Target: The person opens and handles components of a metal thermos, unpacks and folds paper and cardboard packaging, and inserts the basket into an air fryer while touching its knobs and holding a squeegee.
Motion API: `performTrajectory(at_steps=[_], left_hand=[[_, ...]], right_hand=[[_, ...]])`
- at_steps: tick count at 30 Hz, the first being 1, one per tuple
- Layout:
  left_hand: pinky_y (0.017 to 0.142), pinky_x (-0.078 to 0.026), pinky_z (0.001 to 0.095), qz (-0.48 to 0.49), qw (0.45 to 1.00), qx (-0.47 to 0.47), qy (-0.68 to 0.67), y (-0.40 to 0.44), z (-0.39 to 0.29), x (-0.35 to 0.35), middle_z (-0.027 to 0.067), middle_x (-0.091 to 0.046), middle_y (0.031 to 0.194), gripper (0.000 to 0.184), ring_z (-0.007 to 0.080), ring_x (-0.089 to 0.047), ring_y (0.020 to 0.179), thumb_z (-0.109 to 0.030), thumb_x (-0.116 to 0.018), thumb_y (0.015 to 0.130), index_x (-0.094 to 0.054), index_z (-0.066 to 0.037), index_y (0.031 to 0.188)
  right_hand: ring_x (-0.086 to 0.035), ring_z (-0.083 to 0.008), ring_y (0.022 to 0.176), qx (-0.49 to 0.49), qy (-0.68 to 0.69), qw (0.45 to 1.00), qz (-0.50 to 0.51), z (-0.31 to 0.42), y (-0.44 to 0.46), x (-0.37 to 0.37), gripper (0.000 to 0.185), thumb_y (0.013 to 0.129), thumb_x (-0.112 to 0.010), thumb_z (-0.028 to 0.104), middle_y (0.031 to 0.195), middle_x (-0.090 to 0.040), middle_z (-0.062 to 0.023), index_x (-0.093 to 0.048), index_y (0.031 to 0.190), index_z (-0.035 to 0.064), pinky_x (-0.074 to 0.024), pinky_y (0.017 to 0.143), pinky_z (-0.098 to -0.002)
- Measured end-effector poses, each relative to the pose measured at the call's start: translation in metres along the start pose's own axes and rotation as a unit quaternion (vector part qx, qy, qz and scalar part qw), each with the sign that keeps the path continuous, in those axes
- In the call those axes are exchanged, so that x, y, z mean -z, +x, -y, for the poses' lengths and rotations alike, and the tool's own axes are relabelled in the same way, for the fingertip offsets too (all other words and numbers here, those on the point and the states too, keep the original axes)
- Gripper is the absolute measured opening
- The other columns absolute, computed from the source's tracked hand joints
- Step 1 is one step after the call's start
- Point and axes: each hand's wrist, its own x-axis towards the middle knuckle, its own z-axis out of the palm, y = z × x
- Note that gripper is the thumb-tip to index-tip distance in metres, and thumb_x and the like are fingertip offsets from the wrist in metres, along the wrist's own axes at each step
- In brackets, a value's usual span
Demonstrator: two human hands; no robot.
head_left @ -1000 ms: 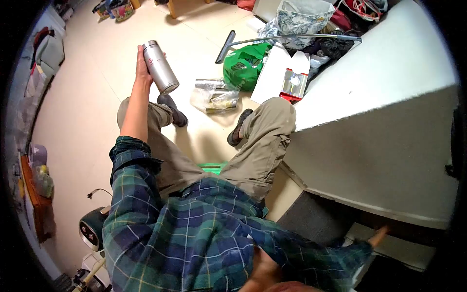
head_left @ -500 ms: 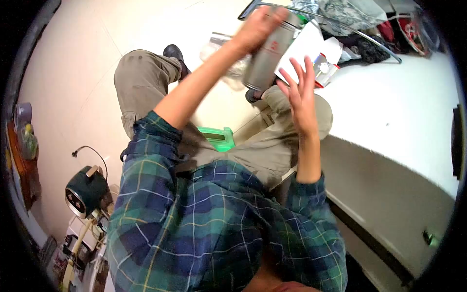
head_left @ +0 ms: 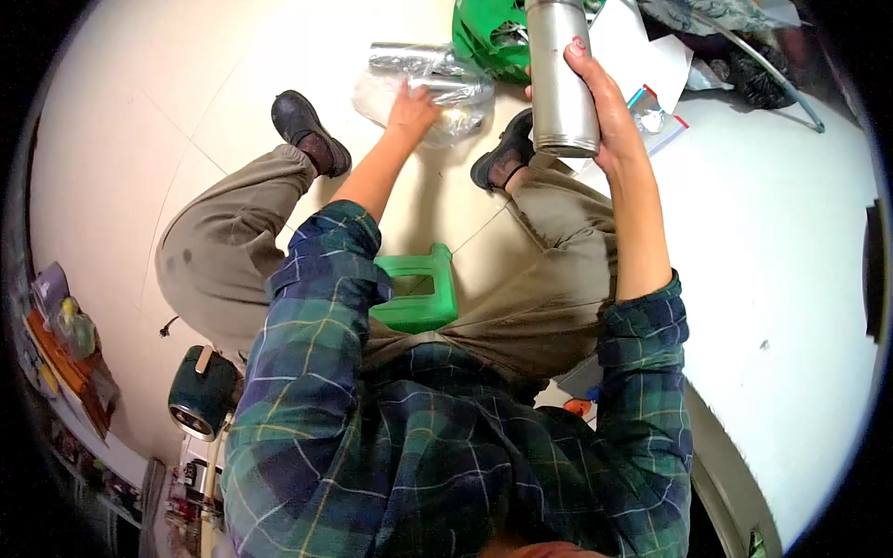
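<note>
My right hand (head_left: 609,107) is wrapped round a brushed-metal flask (head_left: 561,84) with a small red mark, its thumb lying along the side. The flask is held nearly upright in view, and its top is cut off by the upper edge. My left hand (head_left: 414,112) reaches down to a clear plastic bag (head_left: 456,126) on the floor. Its fingers are partly extended and touch or hover just over the plastic; I cannot tell which. Shiny silver cylinders (head_left: 409,58) lie in or under that bag.
A green bag (head_left: 488,42) stands behind the plastic. Between my legs is a green plastic container (head_left: 437,298). The white surface (head_left: 744,242) at right bears papers (head_left: 623,42), a zip bag (head_left: 656,121) and a metal rod (head_left: 763,70). A dark-green appliance (head_left: 202,386) sits at left.
The flask has passed from my left hand to my right. My left hand has moved down and left to the plastic bag. My right hand, open before, has closed round the flask.
</note>
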Motion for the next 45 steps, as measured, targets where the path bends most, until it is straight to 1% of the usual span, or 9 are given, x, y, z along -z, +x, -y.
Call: performTrajectory(at_steps=[4, 11, 13, 20, 29, 34, 36, 38, 45], left_hand=[[0.098, -0.031, 0.0541, 0.257, 0.953, 0.097, 0.128, 0.001, 0.050, 0.008, 0.0070, -0.066, 0.095, 0.023, 0.0239, -0.063, 0.088, -0.017, -0.050, 0.086, -0.063, -0.015, 0.105], [0.095, -0.038, 0.0413, 0.244, 0.908, 0.091, -0.329, -0.004, 0.119, 0.172, 0.0030, -0.065, 0.092, 0.021, 0.0188, -0.059, 0.091, -0.029, -0.061, 0.085, -0.065, -0.012, 0.099], [0.100, -0.035, 0.0400, 0.190, 0.870, 0.149, -0.430, -0.030, 0.090, 0.214, 0.0032, -0.063, 0.095, 0.023, 0.0182, -0.053, 0.104, -0.031, -0.060, 0.087, -0.065, -0.011, 0.098], [0.059, -0.036, 0.0265, 0.135, 0.669, 0.395, -0.615, -0.105, 0.024, 0.194, 0.0003, -0.054, 0.081, 0.014, 0.0106, -0.044, 0.071, -0.018, -0.062, 0.081, -0.056, -0.008, 0.089], [0.065, -0.041, 0.0246, 0.101, 0.668, 0.327, -0.661, -0.121, 0.027, 0.123, -0.0034, -0.054, 0.071, 0.022, 0.0108, -0.046, 0.066, -0.016, -0.051, 0.090, -0.067, -0.008, 0.102], [0.068, -0.046, 0.0332, -0.144, 0.971, 0.120, -0.151, -0.119, 0.028, 0.152, 0.0058, -0.064, 0.074, 0.018, 0.0233, -0.061, 0.078, -0.018, -0.051, 0.087, -0.068, -0.017, 0.092], [0.074, -0.045, 0.0431, 0.043, 0.904, 0.167, -0.390, -0.113, 0.025, 0.161, 0.0152, -0.062, 0.078, 0.012, 0.0332, -0.058, 0.085, -0.014, -0.053, 0.082, -0.064, -0.010, 0.085], [0.074, -0.044, 0.0454, -0.037, 0.915, 0.115, -0.385, -0.118, 0.022, 0.154, 0.0190, -0.060, 0.080, 0.012, 0.0366, -0.057, 0.084, -0.013, -0.053, 0.082, -0.062, -0.004, 0.084], [0.069, -0.044, 0.0484, 0.033, 0.912, 0.166, -0.374, -0.120, 0.038, 0.172, 0.0238, -0.059, 0.078, 0.015, 0.0412, -0.057, 0.076, -0.012, -0.051, 0.084, -0.057, 0.001, 0.083]], right_hand=[[-0.064, -0.0195, 0.083, 0.000, -0.083, 0.996, -0.028, 0.008, 0.000, 0.002, 0.065, 0.083, -0.059, 0.048, 0.099, -0.058, -0.0139, -0.041, 0.124, 0.0008, -0.0553, 0.065, -0.0310], [-0.045, -0.0289, 0.116, -0.020, -0.312, 0.950, 0.023, 0.017, 0.004, -0.009, 0.098, 0.073, -0.066, 0.053, 0.130, -0.039, -0.0240, -0.018, 0.140, -0.0010, -0.0393, 0.094, -0.0369], [-0.053, -0.0280, 0.108, 0.073, -0.433, 0.898, 0.037, -0.012, 0.013, 0.000, 0.078, 0.078, -0.064, 0.045, 0.121, -0.051, -0.0207, -0.033, 0.136, 0.0033, -0.0442, 0.089, -0.0359], [-0.053, -0.0377, 0.110, 0.009, -0.581, 0.789, 0.198, -0.064, 0.024, 0.012, 0.091, 0.070, -0.066, 0.052, 0.124, -0.050, -0.0259, -0.028, 0.140, 0.0068, -0.0421, 0.093, -0.0401], [-0.057, -0.0344, 0.100, -0.077, -0.702, 0.666, 0.242, -0.112, 0.042, -0.034, 0.077, 0.068, -0.071, 0.042, 0.112, -0.056, -0.0224, -0.038, 0.124, 0.0010, -0.0473, 0.084, -0.0423], [-0.062, -0.0314, 0.095, 0.046, -0.727, 0.624, 0.282, -0.169, 0.091, -0.093, 0.066, 0.063, -0.075, 0.040, 0.105, -0.063, -0.0166, -0.053, 0.114, 0.0053, -0.0501, 0.079, -0.0417], [-0.063, -0.0284, 0.093, -0.045, -0.704, 0.649, 0.283, -0.194, 0.110, -0.116, 0.057, 0.061, -0.076, 0.043, 0.100, -0.065, -0.0171, -0.062, 0.101, 0.0040, -0.0511, 0.077, -0.0383], [-0.064, -0.0265, 0.091, -0.064, -0.643, 0.702, 0.299, -0.280, 0.159, -0.112, 0.054, 0.059, -0.077, 0.044, 0.099, -0.066, -0.0174, -0.067, 0.093, 0.0041, -0.0516, 0.075, -0.0371], [-0.058, -0.0272, 0.100, 0.312, -0.700, 0.558, 0.318, -0.262, 0.135, -0.150, 0.032, 0.080, -0.059, 0.033, 0.106, -0.064, -0.0100, -0.065, 0.101, 0.0110, -0.0426, 0.091, -0.0348]])
